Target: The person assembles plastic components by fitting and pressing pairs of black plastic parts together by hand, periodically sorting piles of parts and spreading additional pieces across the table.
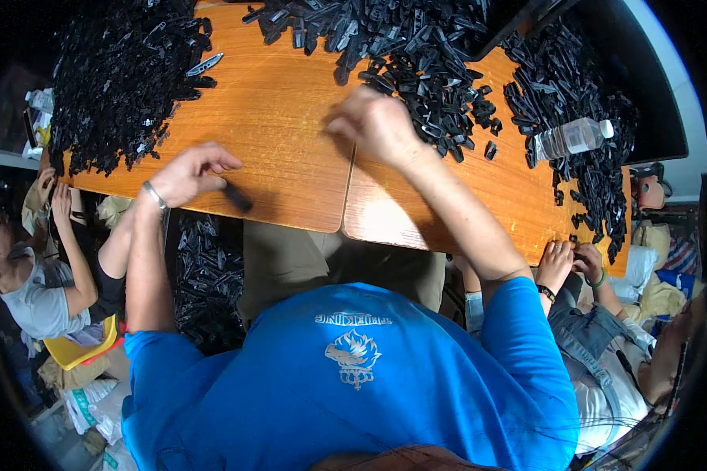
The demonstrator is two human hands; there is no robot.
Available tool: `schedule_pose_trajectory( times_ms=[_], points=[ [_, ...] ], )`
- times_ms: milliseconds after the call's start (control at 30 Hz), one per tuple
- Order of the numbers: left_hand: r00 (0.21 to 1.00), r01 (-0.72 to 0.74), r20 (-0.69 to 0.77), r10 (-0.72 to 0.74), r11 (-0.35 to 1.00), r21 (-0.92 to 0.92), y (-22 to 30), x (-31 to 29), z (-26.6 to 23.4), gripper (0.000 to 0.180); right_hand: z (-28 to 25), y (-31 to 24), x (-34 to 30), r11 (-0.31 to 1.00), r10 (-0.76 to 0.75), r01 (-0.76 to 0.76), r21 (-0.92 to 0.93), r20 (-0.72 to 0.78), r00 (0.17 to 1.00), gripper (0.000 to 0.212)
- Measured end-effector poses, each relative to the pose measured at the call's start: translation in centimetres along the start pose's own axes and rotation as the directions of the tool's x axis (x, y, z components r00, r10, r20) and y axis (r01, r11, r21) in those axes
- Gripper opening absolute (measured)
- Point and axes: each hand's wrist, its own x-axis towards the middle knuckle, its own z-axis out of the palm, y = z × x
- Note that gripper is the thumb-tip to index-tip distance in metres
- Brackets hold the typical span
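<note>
- Near the front edge of the table, the left hand parts its fingers, a blurred black piece just beside the thumb.
- Beside a black pile, the right hand curls, grip unclear.

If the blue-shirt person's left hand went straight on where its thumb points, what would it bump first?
The left hand would probably meet the blurry black piece by its thumb, though the picture doesn't clearly show whether they already touch.

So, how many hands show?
6: wearer's left hand and right hand over the table; a co-worker's two hands far left, another's two hands far right. More may be hidden.
</note>
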Motion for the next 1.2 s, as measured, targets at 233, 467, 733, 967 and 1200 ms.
schedule_pose_trajectory(
  times_ms=[233, 467, 733, 967, 1200],
  points=[
    [0.866, -0.073, -0.496, 0.061, 0.997, -0.005, 3.9, 17.1, 4.9, 0.034, -0.8, 3.9, 0.8, 0.917, 0.239, -0.245, -0.316, -0.058, 0.969, 0.021],
    [0.818, 0.309, -0.513, -0.261, 0.951, 0.008, 8.9, 24.4, 7.1, 0.038, -1.4, 3.1, 0.8, 0.930, 0.247, -0.236, -0.284, 0.005, 0.969, 0.018],
    [0.850, 0.119, -0.526, -0.013, 0.979, 0.168, 7.7, 19.2, 8.7, 0.026, -0.1, -0.5, -1.9, 0.876, 0.403, -0.350, 0.332, -0.102, 0.910, 0.037],
    [0.798, -0.180, -0.549, 0.250, 0.967, 0.180, 5.6, 11.9, 10.1, 0.029, -1.6, -2.2, -5.5, 0.958, 0.231, -0.250, -0.140, -0.134, 0.964, 0.023],
    [0.774, -0.141, -0.584, 0.244, 0.966, 0.217, 4.1, 10.9, 10.2, 0.023, -0.9, -2.9, -2.1, 0.954, 0.291, -0.292, -0.072, -0.027, 0.956, 0.025]
  ],
)
